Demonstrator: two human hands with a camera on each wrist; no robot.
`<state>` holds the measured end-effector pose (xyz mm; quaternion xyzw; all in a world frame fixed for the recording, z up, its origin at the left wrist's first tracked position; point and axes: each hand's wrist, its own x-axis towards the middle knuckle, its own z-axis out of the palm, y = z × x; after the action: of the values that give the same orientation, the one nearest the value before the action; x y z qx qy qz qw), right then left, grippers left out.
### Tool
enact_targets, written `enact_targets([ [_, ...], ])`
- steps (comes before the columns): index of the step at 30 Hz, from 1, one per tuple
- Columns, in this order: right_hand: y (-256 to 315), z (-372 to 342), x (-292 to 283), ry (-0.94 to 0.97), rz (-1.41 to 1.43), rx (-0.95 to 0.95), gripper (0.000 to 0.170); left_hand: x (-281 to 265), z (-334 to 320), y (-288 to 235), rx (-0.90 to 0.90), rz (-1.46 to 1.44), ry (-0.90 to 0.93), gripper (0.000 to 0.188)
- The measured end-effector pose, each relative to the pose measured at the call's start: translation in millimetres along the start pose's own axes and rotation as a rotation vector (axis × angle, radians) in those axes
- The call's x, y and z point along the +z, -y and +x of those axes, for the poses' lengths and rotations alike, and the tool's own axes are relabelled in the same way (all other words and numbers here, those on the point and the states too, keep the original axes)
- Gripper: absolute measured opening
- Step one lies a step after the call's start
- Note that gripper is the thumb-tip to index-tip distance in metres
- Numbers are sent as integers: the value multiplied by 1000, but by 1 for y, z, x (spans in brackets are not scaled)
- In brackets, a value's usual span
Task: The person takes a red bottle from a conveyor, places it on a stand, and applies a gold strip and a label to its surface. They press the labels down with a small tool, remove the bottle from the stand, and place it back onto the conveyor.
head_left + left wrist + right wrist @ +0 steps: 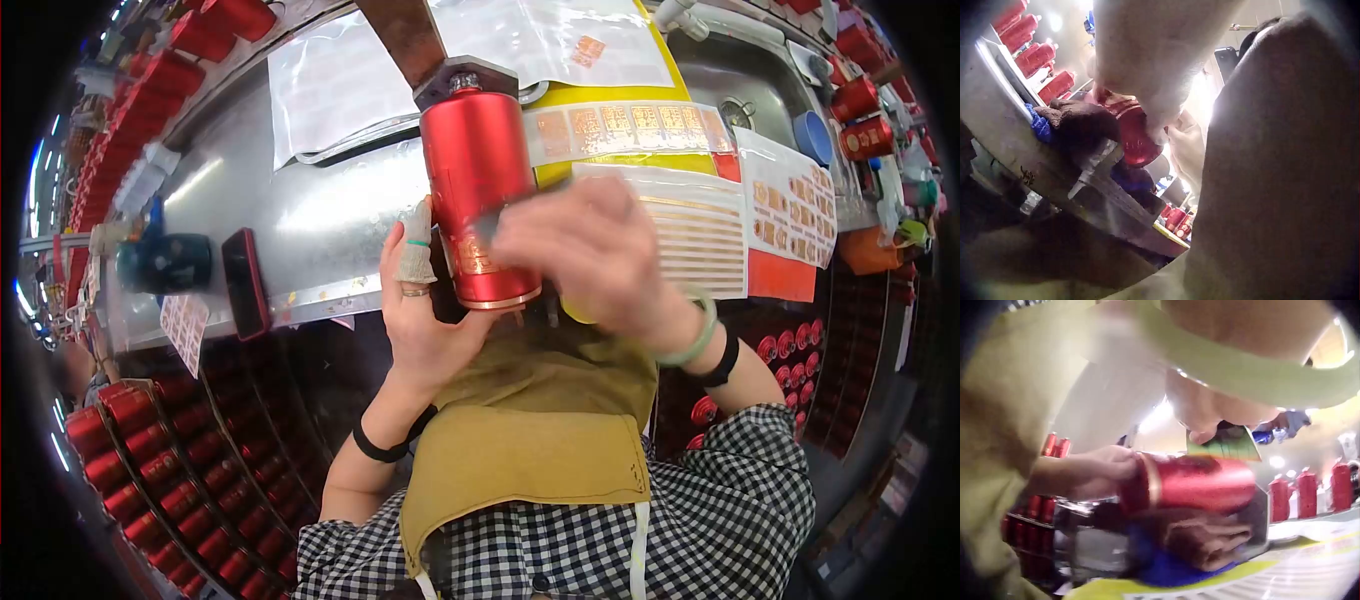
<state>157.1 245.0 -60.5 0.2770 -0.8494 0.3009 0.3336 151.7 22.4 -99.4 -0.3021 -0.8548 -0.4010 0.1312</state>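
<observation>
A glossy red bottle (478,150) lies level, its neck end at a metal bracket (465,78) and its gold-rimmed base toward the person. Gold lettering (474,256) shows on its upper side near the base. My left hand (428,325) holds the bottle by the base end, with fingers along its left side; one finger wears a pale cloth cover with a green band. Blurred, my right hand (590,245) is over the lettering. It pinches a flat dark-green piece (1225,449) against the bottle's top, seen in the right wrist view.
Sheets of gold stickers (630,130) and a striped sheet (695,235) lie right of the bottle. A phone (245,283) and a dark teal mug (165,263) are at the left. Racks of red bottles (150,465) stand below the bench; a sink (745,75) is at the back right.
</observation>
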Motion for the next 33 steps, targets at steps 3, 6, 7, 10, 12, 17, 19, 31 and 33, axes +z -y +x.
enact_targets([
  [3, 27, -9, -4, 135, 156, -20, 27, 3, -5, 9, -61, -93, 3, 89],
  [6, -1, 0, -5, 1, 68, 155, 32, 5, -7, 8, -131, -201, 2, 92],
  [7, -15, 1, -7, -92, -70, 66, 31, 6, -6, 7, -161, -264, -2, 93],
  [10, 4, -21, -2, 27, 11, -4, 26, 2, -9, 17, -138, -238, 33, 96],
  [12, 21, -34, -5, 93, 153, -60, 27, 4, -8, 20, -59, -111, 50, 93],
  [17, 5, -30, -27, 89, 86, 61, 20, 1, 1, -3, 74, 101, -27, 82],
  [19, 3, -23, -28, -220, 106, 284, 28, 0, 4, -13, 75, 175, 34, 82],
  [31, -3, -8, -11, -62, -62, 140, 25, 17, -3, -12, 29, 125, -36, 71],
  [33, 13, -19, -4, 5, 8, 88, 28, 15, -11, -2, -27, -35, -52, 78],
])
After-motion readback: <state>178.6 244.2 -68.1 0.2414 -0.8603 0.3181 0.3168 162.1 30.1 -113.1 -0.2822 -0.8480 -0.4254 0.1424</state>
